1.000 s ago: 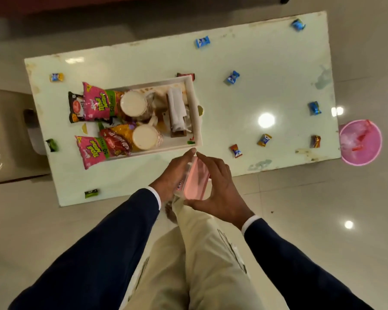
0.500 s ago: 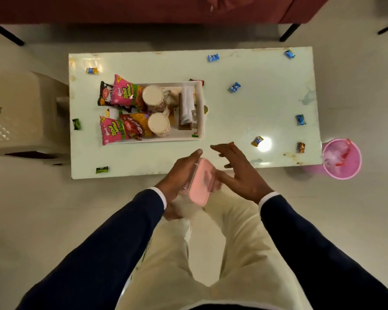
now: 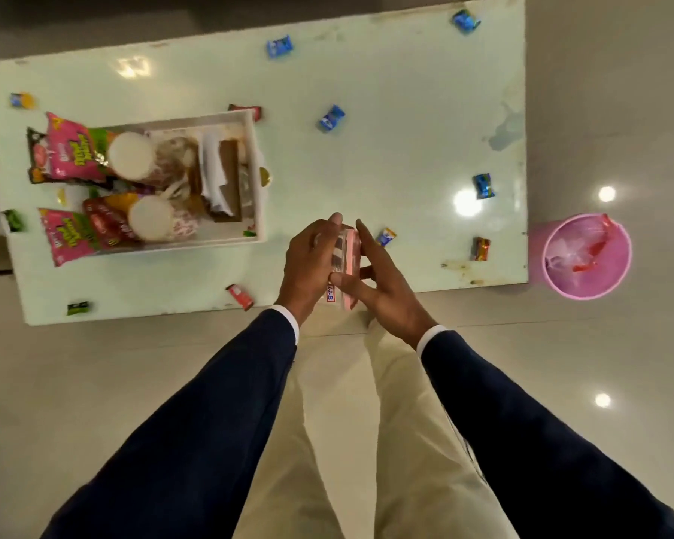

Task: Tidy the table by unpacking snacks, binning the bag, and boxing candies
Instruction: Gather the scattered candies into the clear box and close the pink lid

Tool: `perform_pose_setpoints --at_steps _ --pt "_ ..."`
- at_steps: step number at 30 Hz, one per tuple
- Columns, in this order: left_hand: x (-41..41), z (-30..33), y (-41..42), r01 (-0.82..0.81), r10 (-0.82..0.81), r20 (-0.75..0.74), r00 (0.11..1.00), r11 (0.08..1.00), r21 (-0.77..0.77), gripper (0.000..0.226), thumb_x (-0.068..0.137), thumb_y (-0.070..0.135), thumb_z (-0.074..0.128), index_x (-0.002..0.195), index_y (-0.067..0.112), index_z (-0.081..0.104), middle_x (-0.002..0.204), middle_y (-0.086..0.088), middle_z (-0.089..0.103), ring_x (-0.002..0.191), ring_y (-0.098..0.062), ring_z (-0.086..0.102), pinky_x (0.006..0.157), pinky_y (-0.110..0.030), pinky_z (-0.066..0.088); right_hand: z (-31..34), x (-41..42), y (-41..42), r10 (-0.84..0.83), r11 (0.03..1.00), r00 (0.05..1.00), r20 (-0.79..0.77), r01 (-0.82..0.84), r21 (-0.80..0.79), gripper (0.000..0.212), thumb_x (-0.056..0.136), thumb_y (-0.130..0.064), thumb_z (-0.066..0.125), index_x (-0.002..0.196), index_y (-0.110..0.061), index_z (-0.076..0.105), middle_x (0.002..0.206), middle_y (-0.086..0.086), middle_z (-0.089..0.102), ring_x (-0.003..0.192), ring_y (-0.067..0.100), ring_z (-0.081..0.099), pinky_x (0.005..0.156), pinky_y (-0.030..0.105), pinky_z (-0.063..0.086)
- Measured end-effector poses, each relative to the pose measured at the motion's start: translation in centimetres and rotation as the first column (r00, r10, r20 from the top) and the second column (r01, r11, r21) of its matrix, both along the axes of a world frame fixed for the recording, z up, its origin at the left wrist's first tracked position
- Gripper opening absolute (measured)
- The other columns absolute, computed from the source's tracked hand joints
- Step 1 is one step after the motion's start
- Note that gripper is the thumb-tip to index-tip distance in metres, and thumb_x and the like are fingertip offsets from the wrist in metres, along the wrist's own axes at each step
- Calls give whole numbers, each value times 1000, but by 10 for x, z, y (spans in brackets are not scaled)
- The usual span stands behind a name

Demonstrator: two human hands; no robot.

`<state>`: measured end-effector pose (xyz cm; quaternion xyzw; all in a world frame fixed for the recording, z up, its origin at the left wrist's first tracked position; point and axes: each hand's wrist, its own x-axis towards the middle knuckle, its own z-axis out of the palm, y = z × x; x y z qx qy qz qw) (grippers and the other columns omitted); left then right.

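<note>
I hold a small clear box with a pink lid point(image 3: 347, 262) on its edge over the table's near side. My left hand point(image 3: 312, 262) grips its clear body and my right hand point(image 3: 382, 285) presses against the pink lid. Wrapped candies lie scattered on the pale table point(image 3: 386, 149): blue ones point(image 3: 330, 117) point(image 3: 279, 46) point(image 3: 483, 185), an orange-brown one point(image 3: 480, 249), a red one point(image 3: 240, 296), green ones point(image 3: 78, 307). A white tray point(image 3: 258, 165) at the left carries snack packets point(image 3: 71, 153) and two cups point(image 3: 131, 155).
A pink bin point(image 3: 586, 255) with a crumpled bag inside stands on the floor at the table's right end. My legs in beige trousers fill the lower middle. Glossy floor tiles surround the table.
The view has come closer to the table. The box has moved forward over the table edge, and my right hand has closed back against its lid.
</note>
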<state>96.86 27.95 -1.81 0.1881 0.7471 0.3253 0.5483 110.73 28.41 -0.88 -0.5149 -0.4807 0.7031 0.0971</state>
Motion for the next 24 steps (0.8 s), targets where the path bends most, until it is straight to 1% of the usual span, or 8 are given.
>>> perform_pose_setpoints --at_steps 3,6,9,11,15,20,22,24 --pt "24 -3 38 -68 69 100 993 998 -16 49 89 62 56 92 18 78 90 -9 78 78 -30 75 73 -48 62 -1 38 38 -141 987 986 -84 134 -84 65 95 -33 56 155 -26 32 138 -1 56 114 18 65 86 31 60" --pt "27 -2 66 -173 174 313 934 984 -30 50 92 58 54 95 15 80 89 -15 74 66 -33 71 57 -38 57 -4 77 80 -312 944 949 -44 305 -123 31 101 -21 48 130 -24 59 113 -6 69 106 17 67 90 39 58" --pt "27 -2 77 -182 166 393 904 983 3 56 93 58 50 109 10 74 99 -15 73 75 -34 73 60 -39 59 -19 99 122 -308 947 950 45 311 -82 19 102 -18 51 111 -28 63 105 -8 67 101 19 66 77 37 62" --pt "24 -4 81 -219 201 431 880 976 -9 56 94 58 49 115 11 70 107 -13 73 85 -31 74 68 -42 61 -43 98 147 -312 945 933 180 325 -46 12 101 -16 50 106 -19 60 99 -4 62 98 23 62 69 34 61" --pt "15 -20 86 -272 260 477 840 961 -44 61 95 58 45 128 11 64 122 -13 68 105 -32 68 78 -42 59 -104 79 182 -264 955 870 417 296 -12 21 97 -14 52 114 -5 58 103 8 60 98 29 57 93 52 55" --pt "9 -46 92 -270 280 445 850 959 -88 62 94 58 45 128 9 63 118 -12 68 107 -32 66 77 -41 57 -142 62 192 -260 956 834 487 294 7 42 91 -10 57 132 -8 49 127 10 60 101 23 56 79 30 44" --pt "8 -53 93 -289 310 450 837 950 -117 56 102 55 38 125 10 62 115 -11 67 107 -32 65 85 -45 56 -139 62 186 -283 952 796 534 300 58 48 90 -14 61 136 -10 47 134 11 57 112 26 56 86 33 46" --pt "7 -57 94 -321 353 450 820 935 -150 56 105 53 34 127 8 59 116 -14 65 109 -34 62 97 -52 49 -124 63 171 -238 970 689 685 136 201 50 87 -24 64 133 -14 49 135 9 50 124 31 47 99 43 42"
